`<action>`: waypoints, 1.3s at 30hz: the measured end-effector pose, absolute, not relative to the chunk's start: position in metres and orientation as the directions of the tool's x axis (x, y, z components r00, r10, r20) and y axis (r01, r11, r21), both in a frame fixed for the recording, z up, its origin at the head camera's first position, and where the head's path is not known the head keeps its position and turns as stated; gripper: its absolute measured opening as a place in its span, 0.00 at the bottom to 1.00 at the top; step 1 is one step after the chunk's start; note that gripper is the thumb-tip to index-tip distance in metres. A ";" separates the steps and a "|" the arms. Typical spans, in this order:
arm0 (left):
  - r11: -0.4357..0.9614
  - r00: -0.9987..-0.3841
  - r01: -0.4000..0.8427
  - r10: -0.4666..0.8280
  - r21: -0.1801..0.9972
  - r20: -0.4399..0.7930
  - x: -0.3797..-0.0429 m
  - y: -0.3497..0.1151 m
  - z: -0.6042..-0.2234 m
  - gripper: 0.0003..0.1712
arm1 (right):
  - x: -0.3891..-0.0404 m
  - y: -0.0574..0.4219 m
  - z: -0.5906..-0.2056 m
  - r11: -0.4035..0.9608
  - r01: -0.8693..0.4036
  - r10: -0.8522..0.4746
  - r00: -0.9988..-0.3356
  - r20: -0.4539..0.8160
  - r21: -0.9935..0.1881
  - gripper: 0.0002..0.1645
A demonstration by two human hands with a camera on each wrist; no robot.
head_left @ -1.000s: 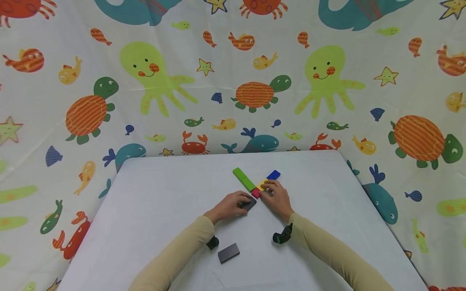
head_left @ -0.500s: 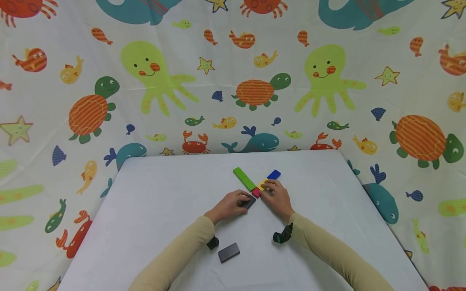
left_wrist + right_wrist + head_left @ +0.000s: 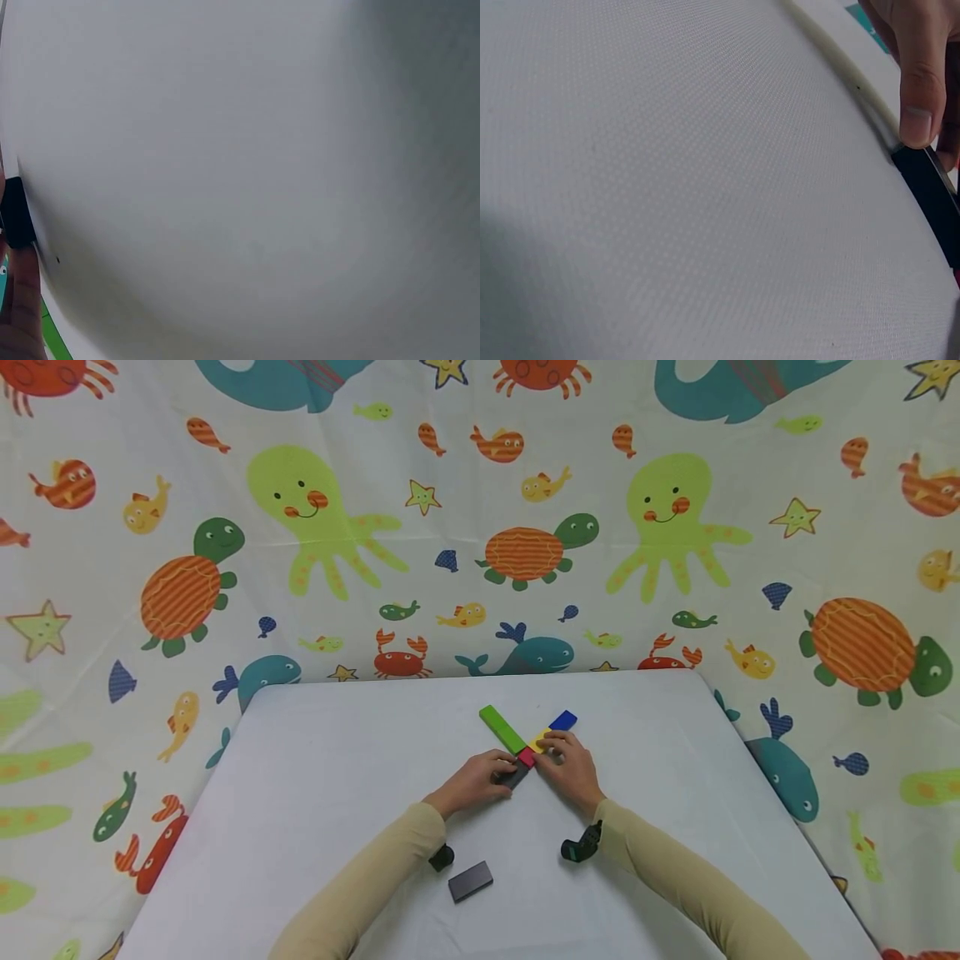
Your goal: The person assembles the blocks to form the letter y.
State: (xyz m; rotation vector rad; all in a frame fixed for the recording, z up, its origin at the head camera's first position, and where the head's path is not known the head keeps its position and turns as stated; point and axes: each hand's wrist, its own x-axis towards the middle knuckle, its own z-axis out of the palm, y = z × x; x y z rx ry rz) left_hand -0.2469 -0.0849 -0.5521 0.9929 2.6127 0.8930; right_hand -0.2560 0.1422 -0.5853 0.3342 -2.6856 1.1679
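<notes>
In the head view my left hand (image 3: 474, 783) pinches a black block (image 3: 514, 777), its near end meeting a small red block (image 3: 527, 757). In the left wrist view the black block (image 3: 16, 214) shows between fingertips at the left edge. My right hand (image 3: 572, 770) curls over a yellow block (image 3: 539, 741), fingers at its sides and thumb beside the red block. A long green block (image 3: 502, 729) runs up-left from the red one. Beyond the yellow block lies a blue block (image 3: 564, 720). Together the blocks form an X-like figure lacking one arm.
Another dark grey block (image 3: 471, 882) lies by itself nearer the person, between the forearms. The white table (image 3: 337, 760) stands before a cloth backdrop (image 3: 420, 635) printed with sea animals.
My left hand has nudged the black block slightly, and the gap between it and the red block has closed. The right hand has stayed in place.
</notes>
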 end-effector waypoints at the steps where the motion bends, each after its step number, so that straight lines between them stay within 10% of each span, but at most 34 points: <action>1: 0.591 -0.752 0.532 0.659 0.606 0.018 -0.247 -0.085 -0.552 0.24 | -0.256 0.142 -0.585 0.664 -0.284 -0.128 -0.955 0.268 -0.692 0.18; 39: 0.625 -0.763 0.531 0.647 0.572 0.001 -0.247 -0.078 -0.553 0.24 | -0.256 0.142 -0.585 0.681 -0.259 -0.113 -0.961 0.251 -0.685 0.17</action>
